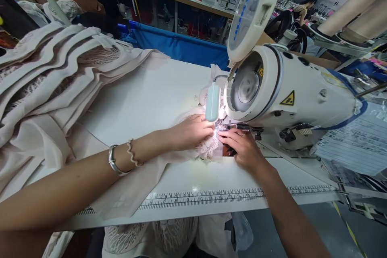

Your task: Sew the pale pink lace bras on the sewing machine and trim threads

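My left hand (190, 131) lies flat on a pale lace fabric piece (208, 150), pressing it onto the white table (157, 96) just left of the needle area. My right hand (243, 147) rests on the same lace at the presser foot, fingertips pinching its edge. A white sewing machine (290, 96) stands over both hands, its small lamp (212, 102) shining brightly on the fingers. The needle itself is hidden by glare. My left wrist wears a silver bangle and a coil band.
A large heap of beige pleated and lace cloth (45, 84) covers the table's left side. A printed ruler (211, 198) runs along the front edge. A blue fabric bin (181, 46) sits behind the table, and paper sheets (356, 141) lie at right.
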`<action>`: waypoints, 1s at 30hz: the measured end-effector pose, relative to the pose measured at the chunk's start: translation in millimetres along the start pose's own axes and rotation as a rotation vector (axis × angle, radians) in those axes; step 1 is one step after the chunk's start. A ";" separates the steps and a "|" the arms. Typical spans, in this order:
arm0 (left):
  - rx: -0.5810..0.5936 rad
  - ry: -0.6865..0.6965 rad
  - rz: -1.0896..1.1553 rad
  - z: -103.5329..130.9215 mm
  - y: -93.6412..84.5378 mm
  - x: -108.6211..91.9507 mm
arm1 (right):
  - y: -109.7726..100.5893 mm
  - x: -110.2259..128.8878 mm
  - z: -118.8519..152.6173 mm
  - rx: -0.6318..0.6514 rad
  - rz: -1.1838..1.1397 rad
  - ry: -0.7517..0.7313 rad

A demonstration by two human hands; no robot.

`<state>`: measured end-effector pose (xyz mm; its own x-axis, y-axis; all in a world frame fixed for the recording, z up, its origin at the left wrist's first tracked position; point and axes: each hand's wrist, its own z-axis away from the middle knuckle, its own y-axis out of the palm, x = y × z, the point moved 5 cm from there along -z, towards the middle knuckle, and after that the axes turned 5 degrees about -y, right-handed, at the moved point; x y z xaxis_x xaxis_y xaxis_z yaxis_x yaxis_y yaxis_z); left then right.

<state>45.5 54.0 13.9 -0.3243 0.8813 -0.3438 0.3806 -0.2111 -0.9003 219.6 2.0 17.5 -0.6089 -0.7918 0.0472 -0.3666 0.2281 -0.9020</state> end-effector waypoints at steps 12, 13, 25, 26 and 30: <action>-0.047 0.081 -0.189 5.7 -1.1 -15.4 | -1.4 2.2 0.0 -0.050 -0.006 -0.032; -0.051 0.096 -0.184 5.5 -1.8 -16.9 | -1.5 2.3 -0.2 -0.046 0.006 -0.025; -0.059 0.048 -0.209 5.6 -0.5 -18.2 | -1.3 3.2 1.3 -0.072 0.019 -0.025; -0.070 0.047 -0.214 5.6 -0.6 -18.4 | -1.2 3.6 1.2 -0.070 0.024 -0.029; -0.104 0.120 -0.200 5.3 -2.6 -22.4 | -3.8 6.7 -1.7 -0.080 0.026 -0.047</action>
<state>47.2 32.6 22.5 -0.2997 0.9462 -0.1221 0.4086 0.0117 -0.9126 215.7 -3.2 21.9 -0.5859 -0.8104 0.0021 -0.4075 0.2924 -0.8652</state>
